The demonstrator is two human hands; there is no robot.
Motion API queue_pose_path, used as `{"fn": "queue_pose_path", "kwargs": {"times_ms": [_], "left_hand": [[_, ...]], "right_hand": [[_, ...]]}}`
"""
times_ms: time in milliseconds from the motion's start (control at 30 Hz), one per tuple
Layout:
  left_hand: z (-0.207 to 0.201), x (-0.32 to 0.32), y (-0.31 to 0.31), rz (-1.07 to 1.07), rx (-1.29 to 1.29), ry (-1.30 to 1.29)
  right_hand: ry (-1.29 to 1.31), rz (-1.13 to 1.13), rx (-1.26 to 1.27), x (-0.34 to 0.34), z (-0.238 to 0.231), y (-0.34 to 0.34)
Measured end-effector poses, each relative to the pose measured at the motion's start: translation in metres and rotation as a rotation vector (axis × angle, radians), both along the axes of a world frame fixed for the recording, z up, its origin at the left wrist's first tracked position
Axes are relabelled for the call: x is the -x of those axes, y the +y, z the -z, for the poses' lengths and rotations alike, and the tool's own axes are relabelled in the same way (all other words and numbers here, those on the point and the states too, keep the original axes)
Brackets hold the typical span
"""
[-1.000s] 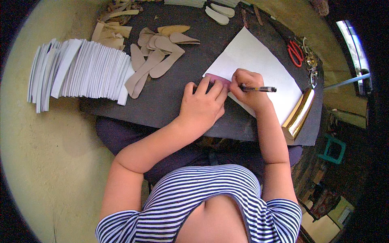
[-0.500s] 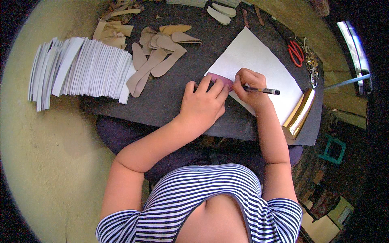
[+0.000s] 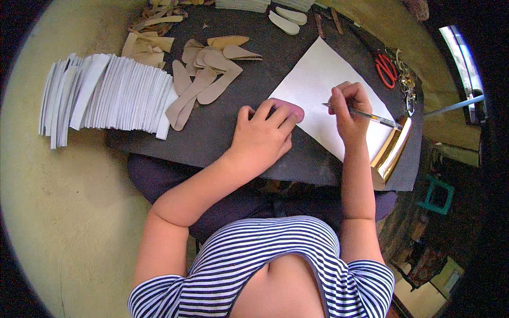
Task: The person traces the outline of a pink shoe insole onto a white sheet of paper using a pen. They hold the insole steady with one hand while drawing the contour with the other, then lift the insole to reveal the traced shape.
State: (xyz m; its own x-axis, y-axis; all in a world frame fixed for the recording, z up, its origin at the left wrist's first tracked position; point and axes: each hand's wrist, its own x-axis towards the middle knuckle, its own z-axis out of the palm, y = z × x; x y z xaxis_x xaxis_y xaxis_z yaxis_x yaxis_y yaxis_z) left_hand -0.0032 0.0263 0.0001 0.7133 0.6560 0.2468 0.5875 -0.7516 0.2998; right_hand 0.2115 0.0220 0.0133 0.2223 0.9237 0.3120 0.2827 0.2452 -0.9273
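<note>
My left hand (image 3: 263,132) presses a mauve, round-ended flat piece (image 3: 293,109) down at the left edge of a white sheet (image 3: 313,79), its fingers bent over the piece. Most of the piece is hidden under that hand. A clear-barrelled pen (image 3: 371,116) is pinched in my right hand (image 3: 350,108), raised over the sheet with the tip toward the left. At its lower right the sheet curls into a roll with a shiny gold face (image 3: 393,146). It lies on a dark table (image 3: 212,143).
On the left stands a long row of white strips (image 3: 132,95). Beige sole-shaped pieces (image 3: 212,69) lie in a pile beyond my left hand. Red-handled scissors (image 3: 386,70) and a bunch of keys (image 3: 406,82) lie at the right. Two white soles (image 3: 286,21) sit at the far edge.
My right hand has moved right, away from the mauve piece, and the pen has swung so its tip shows above the sheet. My left hand stays on the piece.
</note>
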Motion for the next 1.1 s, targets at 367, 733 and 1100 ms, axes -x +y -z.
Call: {"fn": "queue_pose_path", "kwargs": {"times_ms": [367, 733, 1100], "left_hand": [[-0.007, 0.004, 0.002, 0.018, 0.065, 0.034], [-0.003, -0.004, -0.01, -0.032, -0.015, 0.071], [-0.002, -0.003, -0.01, -0.027, -0.017, 0.055]], "right_hand": [[-0.115, 0.096, 0.216, 0.023, 0.019, -0.037], [-0.197, 0.081, 0.152, 0.029, 0.021, -0.029], [-0.339, 0.074, 0.125, 0.031, 0.017, -0.029]]}}
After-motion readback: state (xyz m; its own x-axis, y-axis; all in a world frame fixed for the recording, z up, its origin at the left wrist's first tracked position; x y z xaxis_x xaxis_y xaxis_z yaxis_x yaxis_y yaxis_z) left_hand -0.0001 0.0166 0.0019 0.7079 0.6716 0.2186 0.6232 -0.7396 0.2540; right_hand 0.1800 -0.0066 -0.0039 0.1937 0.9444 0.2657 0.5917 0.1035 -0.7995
